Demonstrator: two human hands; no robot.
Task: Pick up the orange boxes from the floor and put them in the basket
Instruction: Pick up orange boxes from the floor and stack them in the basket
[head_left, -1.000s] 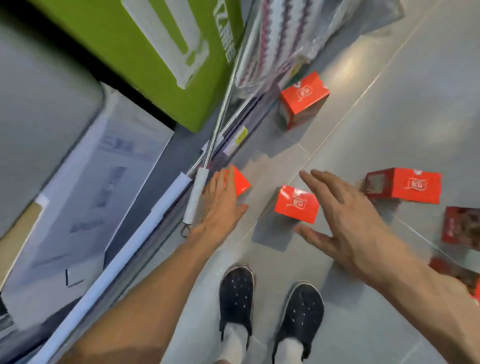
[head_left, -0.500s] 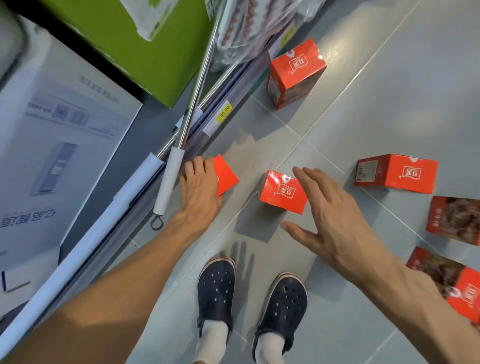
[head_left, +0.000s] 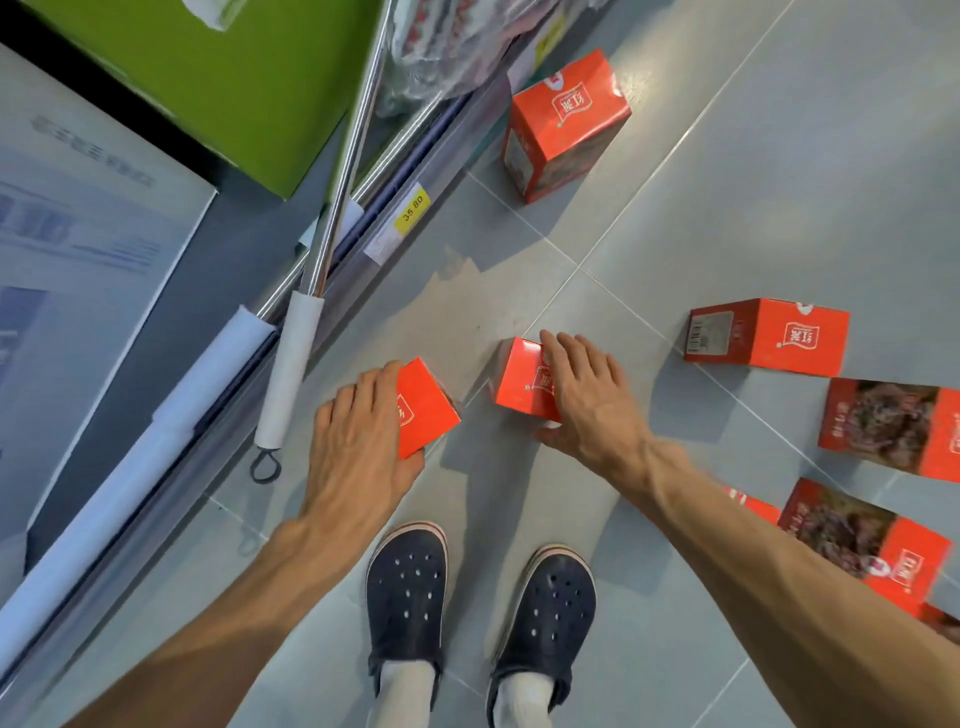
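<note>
Several orange boxes lie scattered on the grey tiled floor. My left hand (head_left: 358, 447) is closed over a small orange box (head_left: 428, 410) beside the shelf base, fingers on top and thumb under its near edge. My right hand (head_left: 587, 395) clasps a second orange box (head_left: 519, 382) just to the right, fingers across the top, thumb at the near side. Another orange box (head_left: 566, 124) stands farther off by the shelf. Others lie at the right: a far-right box (head_left: 779, 338), a photo-side box (head_left: 893, 426) and a near-right box (head_left: 872, 540). No basket is in view.
A low shelf runs along the left with a green carton (head_left: 234, 78), a white carton (head_left: 78, 260) and a yellow price tag (head_left: 411, 210). Metal poles with white grips (head_left: 291, 364) lean at the shelf edge. My dark shoes (head_left: 408, 587) stand below the hands.
Both hands have come down onto the two nearest boxes. The right hand, open in the air before, now clasps its box; the left has closed around the box by the shelf.
</note>
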